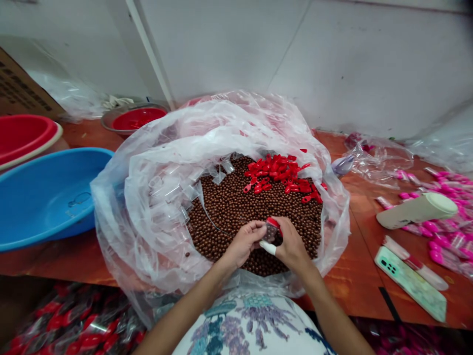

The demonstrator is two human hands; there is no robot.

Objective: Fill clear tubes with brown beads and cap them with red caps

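Observation:
Between my two hands is a small clear container [270, 231] filled with brown balls, with a red cap on its upper end. My left hand [247, 240] pinches its left side. On the other side, my right hand [290, 242] has its fingers around the cap and the container; a white wrap [268, 247] covers its thumb. Below both hands lies a wide heap of shiny brown balls [229, 207] in a clear plastic bag [148, 162]. Several red caps [279, 167] rest on the far side of the heap. Empty clear containers [172, 192] lie along its left.
A blue basin [48, 192] and red basins [27, 133] stand at left. On the right of the orange table [354, 261] are a cream bottle [417, 209], a phone [412, 283] and many pink-capped tubes [449, 236]. Filled red-capped containers [84, 325] lie below the table's edge.

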